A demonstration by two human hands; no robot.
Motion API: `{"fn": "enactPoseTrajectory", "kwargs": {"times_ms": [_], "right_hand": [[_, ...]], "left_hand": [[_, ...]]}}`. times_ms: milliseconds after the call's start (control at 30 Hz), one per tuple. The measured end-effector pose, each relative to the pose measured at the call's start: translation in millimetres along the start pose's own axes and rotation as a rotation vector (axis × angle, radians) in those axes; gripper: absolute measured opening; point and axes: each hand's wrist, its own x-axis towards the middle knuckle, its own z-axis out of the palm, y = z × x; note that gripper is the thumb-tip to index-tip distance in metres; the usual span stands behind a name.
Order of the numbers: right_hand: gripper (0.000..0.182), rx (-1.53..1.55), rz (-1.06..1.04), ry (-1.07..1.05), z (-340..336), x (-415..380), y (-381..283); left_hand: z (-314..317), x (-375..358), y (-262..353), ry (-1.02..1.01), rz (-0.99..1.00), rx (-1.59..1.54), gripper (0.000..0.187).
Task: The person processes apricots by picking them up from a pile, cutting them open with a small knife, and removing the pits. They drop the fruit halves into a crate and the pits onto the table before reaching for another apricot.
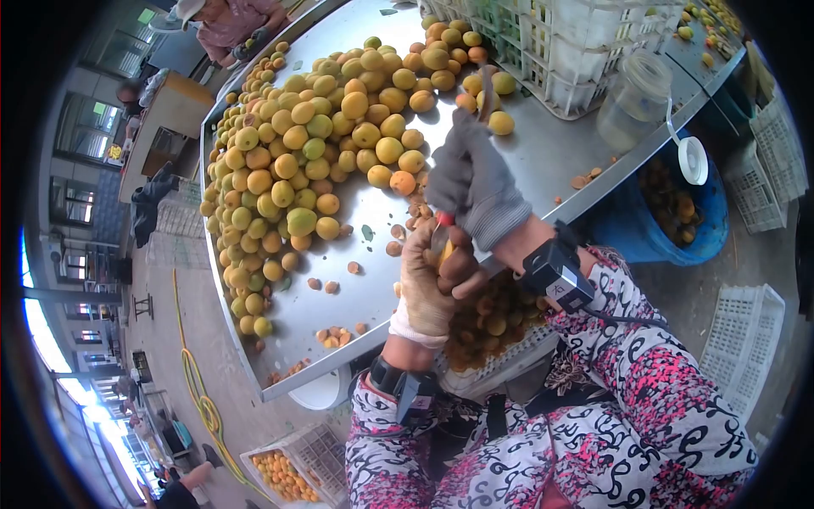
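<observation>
My left hand [431, 284], in a tan-and-white glove with brown fingertips, is closed around an apricot [444, 251], mostly covered by the fingers. Just above it, my right hand [476, 174] in a grey glove grips a slim tool [487, 92] whose brown, curved end sticks out past the fist. A red part [445, 219] shows below that fist, right at the fruit; the tool's working tip is hidden. Pitted apricot halves [475, 327] lie in a crate [500, 366] beneath my hands. Beside them, a large heap of whole apricots [314, 136] covers much of the metal table [373, 293].
A white plastic crate [560, 51] and a clear jar [634, 100] stand on the table's right side. A blue tub [708, 233] holds fruit scraps. Another crate of apricots [284, 473] sits on the floor. Across the table is a person [242, 30].
</observation>
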Motion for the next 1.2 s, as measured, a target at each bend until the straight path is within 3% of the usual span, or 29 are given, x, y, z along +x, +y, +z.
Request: {"fn": "enactPoseTrajectory", "kwargs": {"times_ms": [67,200,233,267,300,367,433,467,500,533,567,633,667,733,833,867,933,1100,1167,1200], "right_hand": [[0.05,-0.018,-0.012,-0.035,-2,1,0],[0.044,-0.154,-0.152,-0.173,0,3,-12],[0.044,-0.156,-0.148,-0.177,3,0,-13],[0.039,-0.417,-0.194,-0.108,7,-5,-13],[0.037,-0.676,-0.243,-0.036,10,-10,-12],[0.037,-1.347,-0.426,-0.2,-14,-1,12],[0.034,-1.637,-0.115,-0.351,-12,-15,17],[0.034,-1.637,-0.117,-0.352,-11,-18,20],[0.035,-1.855,-0.075,-0.394,-9,-21,23],[0.035,-2.074,-0.029,-0.437,-7,-22,24],[0.035,-2.077,-0.03,-0.441,-9,-21,25],[0.036,-2.07,-0.161,-0.366,-16,-19,26],[0.036,-2.071,-0.162,-0.367,-18,-19,27],[0.042,-1.862,-0.25,-0.33,-21,-18,30],[0.042,-1.731,-0.231,-0.365,-28,-11,40],[0.042,-1.731,-0.231,-0.373,-29,-11,39],[0.039,-1.538,-0.001,-0.312,-23,-12,34],[0.038,-1.618,0.006,-0.312,-16,-18,31],[0.036,-1.67,-0.033,-0.315,-16,-21,33],[0.035,-1.623,-0.068,-0.374,-18,-22,34]], "left_hand": [[-6,2,-2,-0.059,-0.089,-0.26,0.031],[10,-1,9,0.053,-0.048,-0.077,0.028],[8,1,11,0.219,0.014,0.02,0.026],[6,2,12,0.383,0.076,0.117,0.025],[3,3,14,0.38,0.08,0.116,0.025],[-10,5,22,0.429,0.179,0.09,0.025],[-14,4,27,0.329,0.221,0.129,0.03],[-15,3,26,0.384,0.287,0.152,0.033],[-12,1,26,0.439,0.355,0.174,0.036],[-12,-5,27,0.372,0.362,0.283,0.037],[-22,-9,28,0.372,0.366,0.28,0.037],[-36,-14,32,0.412,0.614,1.407,0.035],[-42,-15,32,0.412,0.615,1.406,0.035],[-24,-18,33,0.467,0.421,0.789,0.036],[-12,-18,30,0.498,0.441,0.641,0.027],[-7,-20,29,0.501,0.446,0.638,0.027],[-1,-24,27,0.463,0.527,0.906,0.028],[-11,-25,29,0.454,0.432,0.783,0.032],[-20,-27,30,0.458,0.487,1.083,0.03],[-18,-25,28,0.455,0.486,1.084,0.03]]}}
